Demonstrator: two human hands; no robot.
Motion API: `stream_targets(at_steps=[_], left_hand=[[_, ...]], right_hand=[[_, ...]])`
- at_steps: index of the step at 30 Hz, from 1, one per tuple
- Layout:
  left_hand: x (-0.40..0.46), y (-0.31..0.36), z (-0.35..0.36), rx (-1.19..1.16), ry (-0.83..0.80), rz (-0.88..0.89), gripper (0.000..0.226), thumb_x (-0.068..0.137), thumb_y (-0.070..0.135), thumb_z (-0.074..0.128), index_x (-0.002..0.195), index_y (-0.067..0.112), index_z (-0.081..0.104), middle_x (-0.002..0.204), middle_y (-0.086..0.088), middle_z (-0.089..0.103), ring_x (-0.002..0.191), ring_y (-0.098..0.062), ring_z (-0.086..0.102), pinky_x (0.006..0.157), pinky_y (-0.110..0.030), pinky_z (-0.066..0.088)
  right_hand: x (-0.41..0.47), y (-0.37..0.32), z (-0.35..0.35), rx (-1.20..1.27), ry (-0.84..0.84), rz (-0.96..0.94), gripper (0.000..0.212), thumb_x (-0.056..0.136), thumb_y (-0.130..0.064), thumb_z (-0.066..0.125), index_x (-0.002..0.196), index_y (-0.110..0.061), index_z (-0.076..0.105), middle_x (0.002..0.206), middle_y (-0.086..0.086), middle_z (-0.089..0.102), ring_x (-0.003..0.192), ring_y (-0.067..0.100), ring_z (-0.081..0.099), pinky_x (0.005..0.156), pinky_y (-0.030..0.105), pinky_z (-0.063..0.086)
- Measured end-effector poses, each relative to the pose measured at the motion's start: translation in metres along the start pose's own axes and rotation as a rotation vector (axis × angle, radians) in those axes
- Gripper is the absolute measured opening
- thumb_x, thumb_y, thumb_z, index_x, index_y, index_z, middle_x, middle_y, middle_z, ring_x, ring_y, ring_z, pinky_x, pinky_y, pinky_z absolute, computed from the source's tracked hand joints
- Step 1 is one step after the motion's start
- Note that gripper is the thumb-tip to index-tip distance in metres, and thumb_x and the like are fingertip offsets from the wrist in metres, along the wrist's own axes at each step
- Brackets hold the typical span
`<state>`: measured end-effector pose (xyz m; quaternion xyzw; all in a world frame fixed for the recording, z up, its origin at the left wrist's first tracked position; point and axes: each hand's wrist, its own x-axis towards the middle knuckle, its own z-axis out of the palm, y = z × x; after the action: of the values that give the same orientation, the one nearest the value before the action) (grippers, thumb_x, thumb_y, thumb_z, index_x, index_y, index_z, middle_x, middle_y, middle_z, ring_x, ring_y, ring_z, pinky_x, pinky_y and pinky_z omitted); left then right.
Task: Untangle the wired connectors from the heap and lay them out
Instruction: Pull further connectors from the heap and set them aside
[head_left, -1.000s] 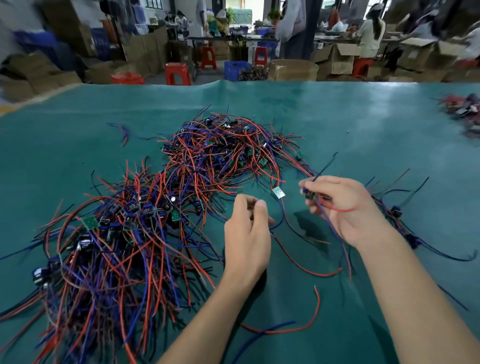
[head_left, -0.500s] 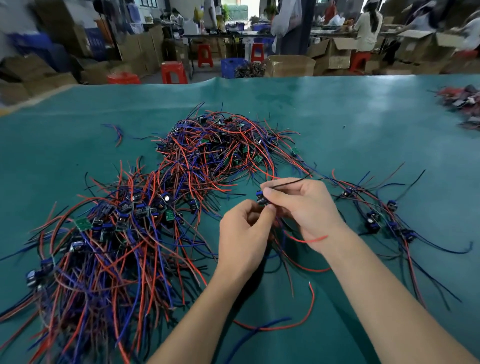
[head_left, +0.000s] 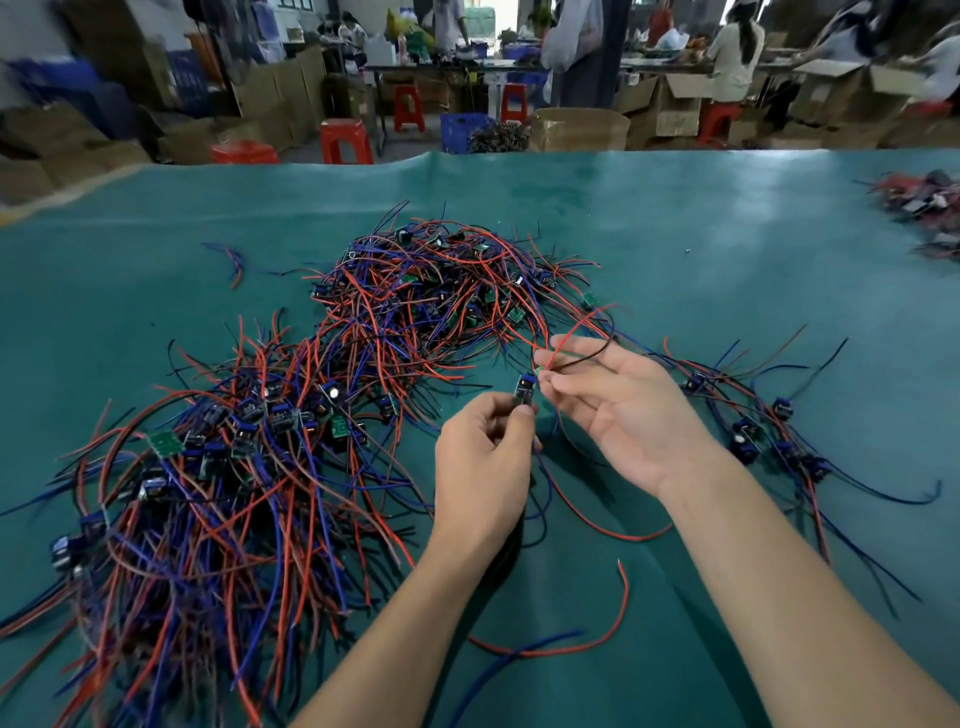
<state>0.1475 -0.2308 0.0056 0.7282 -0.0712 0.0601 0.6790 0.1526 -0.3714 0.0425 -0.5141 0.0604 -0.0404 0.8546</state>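
The left hand is pinching one small connector between thumb and forefinger, holding it up just clear of the green surface; that grip is pinning the body in place, probably so that its leads can be drawn free. The right hand is lying palm-up just beside it, its fingers lightly curled and nipping the red wire and the black wire where they are leaving the connector; it is separating them from the strands trailing back to the heap, as far as I can judge. The far heap is sitting behind the hands in a dense knot, and a looser, larger mass is spreading to the left, so most of the work is looking undone; to the right, a row of laid-out connectors is stretching along the surface with their wires fanning outward, which is suggesting where this piece is meant to go. A stray red wire and blue wire are lying near the forearms; the risk is that pulling drags neighbouring leads along.
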Motion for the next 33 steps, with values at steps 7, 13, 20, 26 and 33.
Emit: stream_targets(at_steps=[7,13,20,26,33], left_hand=[[0.0,-0.002,-0.001,0.035,0.01,0.051,0.016,0.096,0.019,0.06,0.086,0.017,0.072,0.067,0.008,0.068,0.056,-0.005,0.053,0.059,-0.027,0.045],[-0.001,-0.001,0.001,0.132,-0.033,0.071,0.017,0.096,0.02,0.061,0.082,0.018,0.071,0.06,0.007,0.058,0.056,-0.008,0.046,0.059,-0.029,0.043],[-0.001,-0.001,0.002,0.192,-0.078,0.069,0.017,0.094,0.02,0.063,0.08,0.018,0.072,0.061,-0.002,0.061,0.057,-0.01,0.047,0.061,-0.033,0.045],[-0.003,-0.001,0.002,0.252,-0.122,0.103,0.017,0.095,0.022,0.062,0.082,0.02,0.071,0.061,0.008,0.062,0.058,-0.01,0.051,0.062,-0.032,0.044],[-0.002,-0.001,0.001,0.173,0.069,0.039,0.021,0.103,0.022,0.046,0.089,0.018,0.061,0.069,0.009,0.063,0.059,-0.002,0.052,0.058,-0.017,0.037]], right_hand=[[0.0,0.015,0.007,-0.24,0.045,-0.006,0.013,0.091,-0.004,0.07,0.084,-0.006,0.079,0.081,0.01,0.073,0.068,0.014,0.068,0.062,0.021,0.057],[0.003,0.011,0.001,-0.347,0.084,-0.046,0.013,0.093,-0.011,0.071,0.083,-0.008,0.08,0.079,0.004,0.074,0.065,0.009,0.064,0.055,0.018,0.049],[0.013,0.002,-0.015,-0.651,0.319,-0.347,0.021,0.082,-0.028,0.073,0.074,-0.008,0.074,0.064,0.007,0.061,0.056,0.012,0.051,0.053,0.027,0.048],[0.019,-0.019,-0.044,-0.612,0.617,-0.532,0.024,0.089,-0.022,0.071,0.065,-0.02,0.066,0.058,-0.006,0.055,0.051,0.013,0.049,0.05,0.023,0.046],[0.017,-0.018,-0.035,-0.309,0.777,-0.433,0.015,0.099,-0.012,0.057,0.087,-0.013,0.066,0.068,0.0,0.061,0.045,0.008,0.055,0.043,0.025,0.045]])
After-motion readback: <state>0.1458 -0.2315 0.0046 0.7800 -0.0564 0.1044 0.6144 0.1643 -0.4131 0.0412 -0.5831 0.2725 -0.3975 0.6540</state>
